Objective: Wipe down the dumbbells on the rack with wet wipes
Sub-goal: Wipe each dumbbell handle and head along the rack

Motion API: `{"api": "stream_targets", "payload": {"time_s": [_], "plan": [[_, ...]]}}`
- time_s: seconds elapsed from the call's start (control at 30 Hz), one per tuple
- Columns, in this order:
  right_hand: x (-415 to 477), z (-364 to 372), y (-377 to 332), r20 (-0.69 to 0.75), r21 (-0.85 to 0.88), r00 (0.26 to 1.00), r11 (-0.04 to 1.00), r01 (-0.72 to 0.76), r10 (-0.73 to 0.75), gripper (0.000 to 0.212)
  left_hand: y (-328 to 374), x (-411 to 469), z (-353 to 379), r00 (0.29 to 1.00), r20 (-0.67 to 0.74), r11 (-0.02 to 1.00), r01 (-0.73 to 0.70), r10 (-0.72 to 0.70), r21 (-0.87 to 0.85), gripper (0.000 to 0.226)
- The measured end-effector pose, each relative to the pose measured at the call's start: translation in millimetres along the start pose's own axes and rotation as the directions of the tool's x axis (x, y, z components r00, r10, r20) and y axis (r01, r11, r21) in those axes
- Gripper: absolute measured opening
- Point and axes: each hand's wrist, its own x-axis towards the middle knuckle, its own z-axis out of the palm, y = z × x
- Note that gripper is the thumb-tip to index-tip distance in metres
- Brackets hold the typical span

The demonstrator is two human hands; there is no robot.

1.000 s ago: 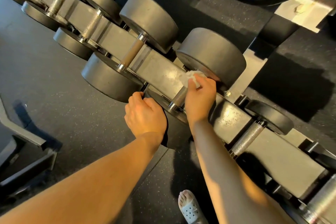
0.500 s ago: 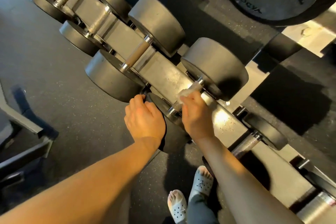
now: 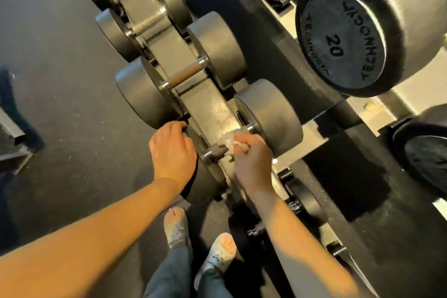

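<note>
A grey dumbbell (image 3: 271,113) lies on the lower rack rail (image 3: 205,104) in front of me. My right hand (image 3: 251,162) grips its metal handle through a white wet wipe (image 3: 229,139), close to the far head. My left hand (image 3: 173,152) rests curled over the rim of the near head (image 3: 205,176), which my hands mostly hide. Several more grey dumbbells (image 3: 217,48) sit in a row along the rail, running up and to the left.
A large dumbbell marked 20 (image 3: 348,38) sits on the upper shelf at top right, another (image 3: 425,159) below it at the right edge. Dark rubber floor (image 3: 60,80) spreads left. A frame corner (image 3: 12,138) shows at far left. My feet in slippers (image 3: 176,227) stand below.
My right hand slid with the wipe from the far head down onto the handle. The view tilted, bringing the 20 dumbbell and my feet into sight. My left hand stayed on the near head.
</note>
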Motion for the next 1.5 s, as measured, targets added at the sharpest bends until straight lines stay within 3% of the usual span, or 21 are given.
{"api": "stream_targets", "payload": {"time_s": [0.07, 0.13, 0.2, 0.27, 0.37, 0.47, 0.57, 0.73, 0.8, 0.93, 0.97, 1.0, 1.07, 1.13, 1.2, 1.27, 1.3, 1.37, 1.43, 1.47, 1.5], "plan": [[4.0, -14.8, -4.8, 0.003, 0.074, 1.000, 0.997, 0.008, -0.009, 0.022, 11.1, -0.9, -3.3, 0.952, 0.040, 0.953, -0.303, 0.302, 0.006, 0.038], [8.3, -24.0, -12.6, 0.089, 0.224, 0.994, 0.971, -0.083, 0.064, 0.018, 33.6, -2.1, -0.4, 0.881, 0.190, 0.892, -0.389, 0.434, -0.230, 0.037], [16.6, -30.4, -23.8, 0.196, 0.417, 0.957, 0.865, -0.279, 0.214, 0.020, 52.6, -1.3, 7.5, 0.853, 0.320, 0.865, -0.256, 0.412, -0.432, 0.039], [25.5, -41.3, -33.9, 0.257, 0.473, 0.923, 0.795, -0.380, 0.287, 0.019, 64.8, 4.2, 7.8, 0.892, 0.391, 0.829, 0.035, 0.226, -0.559, 0.032], [45.9, -69.1, -33.1, 0.073, 0.032, 0.997, 0.999, 0.026, -0.029, 0.024, 69.4, 15.6, 10.8, 0.938, 0.340, 0.774, 0.262, -0.065, -0.576, 0.021], [86.2, -81.5, -24.5, 0.060, -0.429, 0.873, 0.777, 0.461, -0.485, 0.020, 86.7, 15.8, 30.2, 0.969, 0.244, 0.873, 0.145, -0.031, -0.465, 0.017], [114.2, -68.3, -15.6, 0.189, -0.468, 0.860, 0.727, 0.503, -0.474, 0.025, 106.2, 5.8, 58.8, 0.969, 0.241, 0.900, 0.149, -0.051, -0.409, 0.035], [116.4, -55.9, -6.0, 0.117, -0.550, 0.893, 0.721, 0.423, -0.434, 0.026, 105.9, 19.9, 79.5, 0.965, 0.257, 0.985, 0.098, -0.058, -0.144, 0.041], [116.7, -57.6, -9.4, 0.139, -0.578, 0.904, 0.708, 0.405, -0.404, 0.028, 104.2, 44.9, 80.6, 0.864, 0.485, 0.966, 0.223, -0.136, -0.127, 0.040], [113.4, -57.6, -16.3, 0.161, -0.584, 0.914, 0.711, 0.392, -0.372, 0.028, 85.2, 93.1, 75.2, 0.356, 0.915, 0.747, 0.657, -0.188, -0.102, 0.036], [112.9, -57.6, -17.5, 0.164, -0.588, 0.913, 0.706, 0.394, -0.372, 0.028, 84.6, 96.2, 74.0, 0.329, 0.926, 0.766, 0.639, -0.184, -0.075, 0.036], [112.9, -58.3, -19.3, 0.157, -0.595, 0.912, 0.700, 0.394, -0.380, 0.027, 88.5, 94.9, 73.1, 0.399, 0.900, 0.836, 0.543, -0.178, -0.075, 0.035], [111.7, -59.5, -23.8, 0.147, -0.590, 0.906, 0.700, 0.403, -0.398, 0.026, 90.5, 75.8, 72.7, 0.666, 0.740, 0.970, 0.228, -0.093, -0.084, 0.029], [111.0, -60.5, -26.7, 0.154, -0.582, 0.908, 0.707, 0.402, -0.390, 0.026, 78.7, 42.7, 68.6, 0.855, 0.512, 0.982, 0.013, 0.086, -0.187, 0.019], [110.8, -61.2, -25.9, 0.164, -0.579, 0.905, 0.704, 0.410, -0.393, 0.026, 69.8, 17.9, 67.0, 0.905, 0.362, 0.966, -0.156, 0.224, -0.206, 0.021], [110.9, -60.5, -23.7, 0.153, -0.581, 0.908, 0.707, 0.402, -0.390, 0.026, 79.4, 28.0, 72.5, 0.909, 0.387, 0.975, -0.079, 0.155, -0.206, 0.026], [111.1, -59.6, -22.0, 0.145, -0.584, 0.910, 0.709, 0.395, -0.389, 0.026, 88.0, 42.7, 76.5, 0.872, 0.489, 0.983, 0.060, 0.034, -0.176, 0.034], [112.3, -57.6, -18.8, 0.136, -0.591, 0.913, 0.708, 0.387, -0.386, 0.028, 92.4, 73.3, 83.5, 0.690, 0.705, 0.946, 0.313, -0.162, -0.089, 0.035], [114.7, -57.1, -15.8, 0.144, -0.600, 0.919, 0.706, 0.377, -0.368, 0.028, 83.2, 93.3, 95.1, 0.437, 0.872, 0.817, 0.572, -0.222, -0.078, 0.029], [115.4, -56.9, -14.2, 0.150, -0.605, 0.923, 0.705, 0.370, -0.355, 0.029, 77.8, 94.5, 98.7, 0.355, 0.906, 0.773, 0.632, -0.233, -0.049, 0.030], [116.1, -56.7, -13.3, 0.150, -0.606, 0.926, 0.708, 0.362, -0.346, 0.029, 74.7, 94.3, 99.0, 0.344, 0.910, 0.782, 0.622, -0.231, -0.037, 0.032]]}}
